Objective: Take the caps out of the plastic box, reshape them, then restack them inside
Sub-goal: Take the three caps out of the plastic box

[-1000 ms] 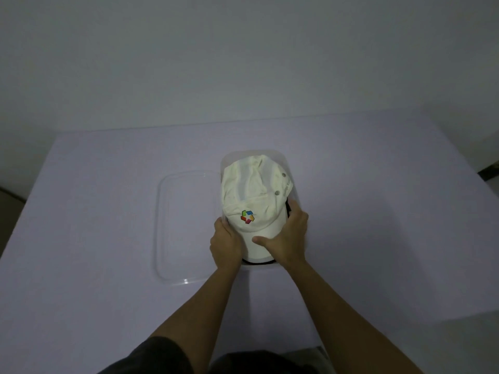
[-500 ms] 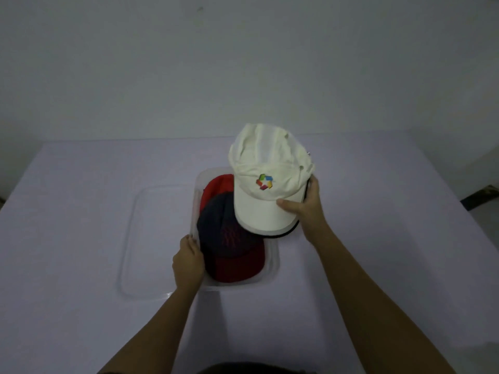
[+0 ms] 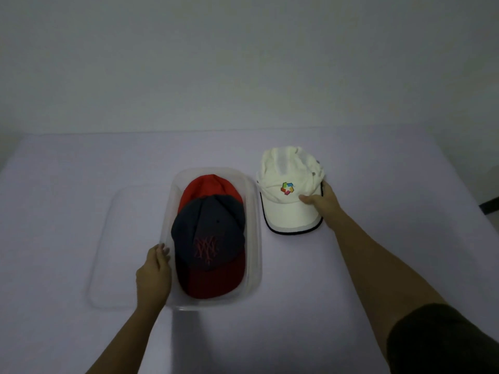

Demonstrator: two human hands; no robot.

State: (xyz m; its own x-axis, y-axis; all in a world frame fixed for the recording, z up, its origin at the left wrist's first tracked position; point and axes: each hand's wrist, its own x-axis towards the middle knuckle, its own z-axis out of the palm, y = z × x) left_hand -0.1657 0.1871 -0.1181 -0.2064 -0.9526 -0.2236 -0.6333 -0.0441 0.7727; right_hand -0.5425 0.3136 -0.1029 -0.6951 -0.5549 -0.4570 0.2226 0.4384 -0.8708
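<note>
Head: right fingers (image 3: 307, 199) seemingly round cap (image 3: 283, 211)

Cannot see most of the red cap (image 3: 208, 188), buried under the navy cap (image 3: 208, 228) in the box (image 3: 255, 238). Cannot see the fingers of the right hand (image 3: 322, 203), tucked beneath the white cap (image 3: 289, 193). Cannot tell grip from mere leaning for the left hand (image 3: 154, 273) at the box wall. Cannot follow either forearm past the bottom edge.

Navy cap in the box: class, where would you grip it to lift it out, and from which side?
Probably pinch the red brim, reaching down from the near side. The navy cap lies topmost in the plastic box with that brim pointing toward the person, flat and stiff-looking; its soft crown would crumple.
</note>
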